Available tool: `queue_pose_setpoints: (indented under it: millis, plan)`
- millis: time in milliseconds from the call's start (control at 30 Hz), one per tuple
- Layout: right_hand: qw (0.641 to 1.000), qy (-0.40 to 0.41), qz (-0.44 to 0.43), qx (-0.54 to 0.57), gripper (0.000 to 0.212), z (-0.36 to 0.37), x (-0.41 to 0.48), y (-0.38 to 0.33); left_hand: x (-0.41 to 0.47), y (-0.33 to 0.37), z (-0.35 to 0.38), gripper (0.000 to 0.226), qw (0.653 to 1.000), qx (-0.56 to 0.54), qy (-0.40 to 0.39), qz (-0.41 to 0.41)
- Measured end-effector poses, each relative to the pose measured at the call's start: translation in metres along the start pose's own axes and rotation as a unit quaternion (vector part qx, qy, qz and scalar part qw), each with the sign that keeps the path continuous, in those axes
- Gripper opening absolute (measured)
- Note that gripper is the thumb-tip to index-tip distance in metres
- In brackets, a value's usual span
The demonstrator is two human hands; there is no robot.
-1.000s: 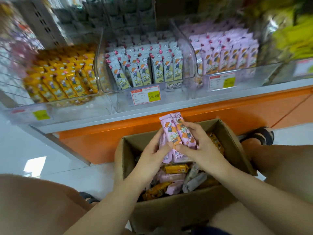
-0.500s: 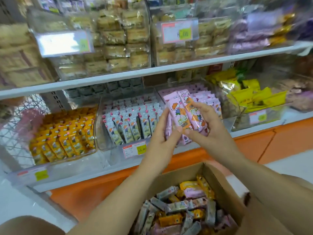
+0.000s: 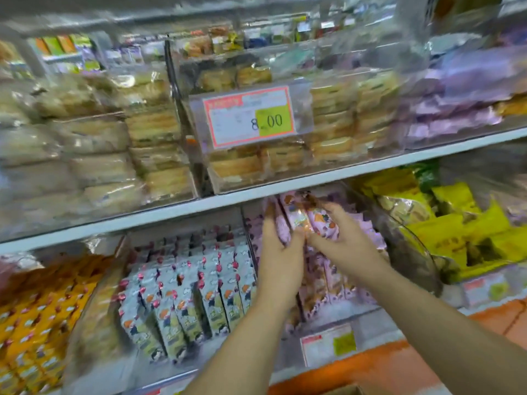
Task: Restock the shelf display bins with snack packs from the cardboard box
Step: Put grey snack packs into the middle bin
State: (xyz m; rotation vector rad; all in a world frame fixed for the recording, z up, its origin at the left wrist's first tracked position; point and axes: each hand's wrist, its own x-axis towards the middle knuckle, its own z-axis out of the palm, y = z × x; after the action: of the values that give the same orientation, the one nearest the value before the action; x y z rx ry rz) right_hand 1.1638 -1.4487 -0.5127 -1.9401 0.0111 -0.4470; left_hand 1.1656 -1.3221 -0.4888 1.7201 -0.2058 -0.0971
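A bunch of pink snack packs (image 3: 302, 216) is held between both hands, over the clear bin of pink packs (image 3: 339, 277) on the lower shelf. My left hand (image 3: 278, 249) grips the bunch from the left, fingers pointing up. From the right, my right hand (image 3: 340, 242) curls its fingers round the packs. Just a corner of the cardboard box (image 3: 346, 390) shows at the bottom edge.
Left of the pink bin stands a bin of blue-grey packs (image 3: 188, 292), then one of orange packs (image 3: 37, 317). Yellow bags (image 3: 456, 223) fill the bin on the right. The white upper shelf edge (image 3: 199, 208) lies just above the hands, with wrapped cakes and a price tag (image 3: 249, 116).
Both hands have lifted the pink packs out of the box and carried them up and forward into the pink bin under the upper shelf. The view has tilted upward.
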Motion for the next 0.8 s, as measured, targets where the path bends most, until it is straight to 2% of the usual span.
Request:
queue_pose_setpoints:
  millis: [100,200,367,567,700,800]
  plan:
    - [1.0,0.004,-0.009,-0.005,0.058,0.001,0.012,0.006,0.014,-0.004,0.005,0.065,0.999,0.031,0.022,0.015]
    - [0.999,0.007,-0.007,-0.031,0.056,-0.001,0.018,0.007,0.018,-0.006,0.007,0.059,0.997,0.063,0.052,-0.014]
    - [0.998,0.035,-0.009,-0.058,0.054,-0.009,0.026,0.002,0.015,-0.004,0.012,0.049,0.993,0.056,0.108,0.001]
    - [0.994,0.111,0.009,-0.022,0.047,-0.016,0.014,0.007,0.002,-0.007,0.003,0.075,0.998,-0.011,0.05,0.023]
    - [0.988,0.143,0.022,-0.046,0.046,-0.017,0.008,0.012,-0.002,-0.012,0.005,0.082,0.999,0.014,0.029,0.013]
    - [0.987,0.15,0.0,-0.052,0.047,-0.021,0.01,0.009,0.0,-0.015,0.007,0.088,0.999,0.032,0.033,0.008]
